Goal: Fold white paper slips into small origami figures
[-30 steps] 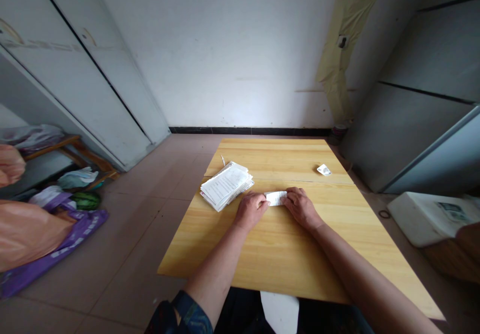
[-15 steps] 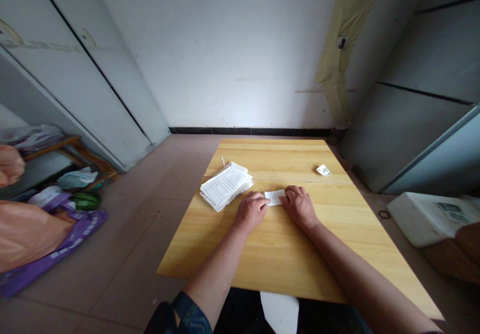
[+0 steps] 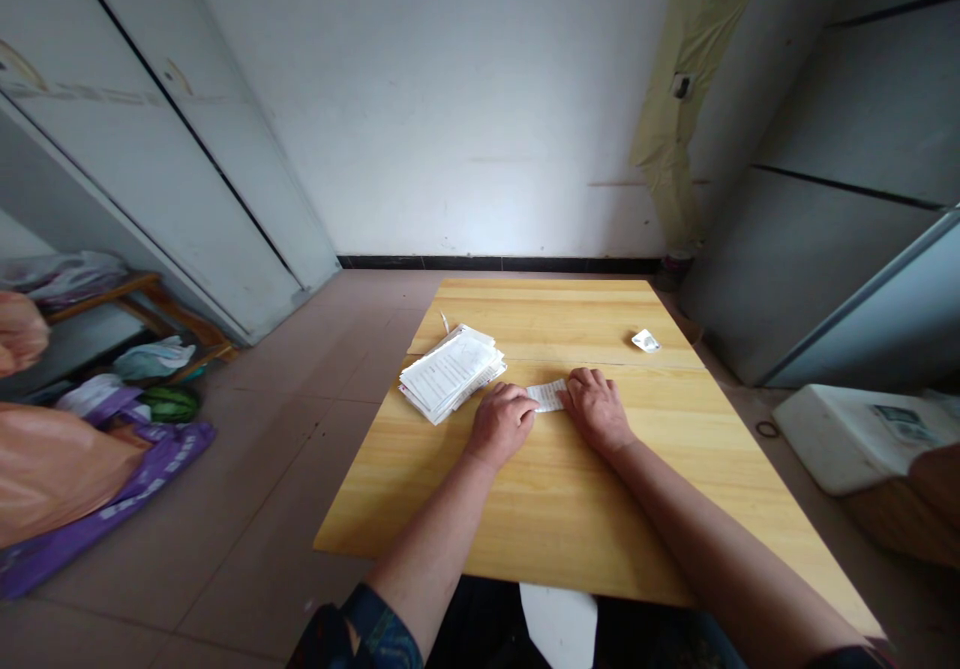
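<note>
Head view: on the desk in front of me, I have a small printed paper stretched between my two hands. My left hand grasps its left end, thumb toward the print; my right hand grasps the right end, fingers curled over it so that part is hidden. Just beside my left hand, a stack of papers lies askew. Farther off to the right, well apart from the paper, sits a small white piece.
</note>
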Available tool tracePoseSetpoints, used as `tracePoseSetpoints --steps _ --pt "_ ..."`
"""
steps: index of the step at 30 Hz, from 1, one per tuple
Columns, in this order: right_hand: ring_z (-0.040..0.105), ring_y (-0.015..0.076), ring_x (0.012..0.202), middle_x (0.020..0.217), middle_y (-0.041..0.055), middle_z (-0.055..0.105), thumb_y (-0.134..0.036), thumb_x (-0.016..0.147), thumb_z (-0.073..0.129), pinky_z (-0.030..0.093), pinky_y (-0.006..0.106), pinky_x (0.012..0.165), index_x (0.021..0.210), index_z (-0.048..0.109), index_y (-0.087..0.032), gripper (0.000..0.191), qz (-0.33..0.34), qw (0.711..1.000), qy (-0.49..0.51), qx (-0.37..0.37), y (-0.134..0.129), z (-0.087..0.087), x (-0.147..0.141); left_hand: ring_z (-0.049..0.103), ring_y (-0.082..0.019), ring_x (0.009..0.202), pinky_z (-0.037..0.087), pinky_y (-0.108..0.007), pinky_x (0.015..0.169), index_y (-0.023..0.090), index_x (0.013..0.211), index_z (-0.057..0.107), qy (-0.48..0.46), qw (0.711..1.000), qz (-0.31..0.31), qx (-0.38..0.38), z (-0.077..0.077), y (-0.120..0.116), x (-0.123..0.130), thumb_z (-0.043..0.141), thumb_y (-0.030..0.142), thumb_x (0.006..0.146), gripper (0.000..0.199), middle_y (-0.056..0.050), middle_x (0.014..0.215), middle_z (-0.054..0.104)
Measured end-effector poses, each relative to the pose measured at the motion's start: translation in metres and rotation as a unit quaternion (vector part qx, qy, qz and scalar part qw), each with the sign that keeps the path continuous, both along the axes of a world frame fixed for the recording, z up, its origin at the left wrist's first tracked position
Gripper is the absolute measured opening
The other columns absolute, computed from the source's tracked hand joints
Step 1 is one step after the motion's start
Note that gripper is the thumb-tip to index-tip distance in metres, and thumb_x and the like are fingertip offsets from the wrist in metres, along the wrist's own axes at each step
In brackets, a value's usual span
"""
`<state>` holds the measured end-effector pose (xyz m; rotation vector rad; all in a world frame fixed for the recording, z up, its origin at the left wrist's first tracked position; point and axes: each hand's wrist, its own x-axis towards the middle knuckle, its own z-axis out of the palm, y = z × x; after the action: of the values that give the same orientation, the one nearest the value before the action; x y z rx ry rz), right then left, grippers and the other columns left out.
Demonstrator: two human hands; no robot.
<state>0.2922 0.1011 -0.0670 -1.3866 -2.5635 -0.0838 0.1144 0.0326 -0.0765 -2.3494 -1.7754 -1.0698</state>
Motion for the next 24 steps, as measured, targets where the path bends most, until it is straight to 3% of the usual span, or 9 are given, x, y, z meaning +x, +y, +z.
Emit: tracePoseSetpoints --steps 24 --pt "0.047 0.0259 0.100 0.109 0.0123 0.058 -0.033 0.092 0.049 0.038 0.037 0.078 0.096 0.066 -0.017 0.024 0.000 0.998 -0.054 -0.012 0.0018 0.0087 -0.0067 0.054 -0.018 0.082 0.044 -0.030 0.075 0.023 0.079 0.072 0.073 0.997 0.017 -0.019 0.0037 -0.0022 0.0026 0.056 0.015 0.084 0.018 -0.005 0.081 0.064"
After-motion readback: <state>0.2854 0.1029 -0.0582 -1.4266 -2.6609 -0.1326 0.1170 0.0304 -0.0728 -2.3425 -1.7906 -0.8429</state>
